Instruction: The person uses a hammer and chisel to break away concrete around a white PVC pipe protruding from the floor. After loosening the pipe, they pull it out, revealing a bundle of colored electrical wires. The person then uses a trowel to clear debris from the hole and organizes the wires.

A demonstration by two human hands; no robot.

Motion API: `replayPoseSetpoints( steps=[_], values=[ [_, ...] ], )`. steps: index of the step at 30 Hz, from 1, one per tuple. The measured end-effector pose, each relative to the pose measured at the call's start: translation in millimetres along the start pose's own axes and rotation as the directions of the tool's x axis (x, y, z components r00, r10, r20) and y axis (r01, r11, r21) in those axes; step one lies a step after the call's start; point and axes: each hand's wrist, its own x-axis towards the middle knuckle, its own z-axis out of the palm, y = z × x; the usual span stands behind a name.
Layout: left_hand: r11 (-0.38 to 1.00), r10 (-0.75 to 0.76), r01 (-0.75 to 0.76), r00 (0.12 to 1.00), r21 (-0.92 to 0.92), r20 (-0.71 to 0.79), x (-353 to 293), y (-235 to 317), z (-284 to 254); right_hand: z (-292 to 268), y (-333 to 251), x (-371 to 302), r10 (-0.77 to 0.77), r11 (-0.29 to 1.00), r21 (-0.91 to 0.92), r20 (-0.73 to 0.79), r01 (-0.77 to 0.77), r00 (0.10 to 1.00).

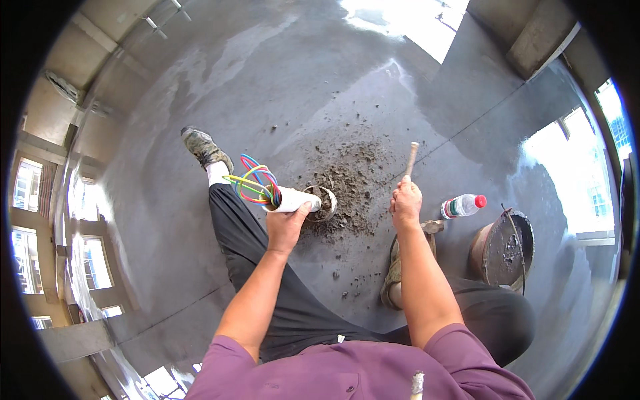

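Grey concrete floor (pixel 280 80), wet-looking and glossy, with debris at its middle.

A patch of dark rubble (pixel 350 177) spreads around a round hole (pixel 325 202) in the floor, with loose crumbs (pixel 347 283) scattered nearer the person. A plastic bottle (pixel 463 205) with a red cap lies on its side to the right, just beside a dirty bucket (pixel 503 248). Both shoes (pixel 203 148) rest on the floor, one either side of the rubble.

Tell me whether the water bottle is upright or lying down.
Lying down. The bottle rests on its side on the floor, red cap pointing right, beside the bucket.
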Motion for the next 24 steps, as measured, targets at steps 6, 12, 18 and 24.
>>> replayPoseSetpoints(
  steps=[6,12,18,24],
  values=[
    [1.0,-0.014,0.012,0.984,-0.008,-0.18,-0.7,7.6,7.3,15.9,66.1,-72.5,0.263,0.688,-0.68,0.56,0.253,0.786],
    [0.986,-0.066,0.029,0.972,-0.163,-0.226,5.4,10.4,8.1,20.4,18.8,-17.1,-0.132,0.964,-0.245,-0.093,0.106,0.987],
    [0.99,-0.041,0.015,0.983,-0.142,-0.178,17.0,6.8,13.2,23.2,94.7,-47.3,0.094,0.67,-0.689,0.447,0.275,0.89],
    [0.996,-0.037,0.023,0.986,-0.087,-0.163,17.0,8.8,8.3,25.5,46.6,-29.5,-0.341,0.796,-0.601,-0.343,0.075,0.875]
  ],
)
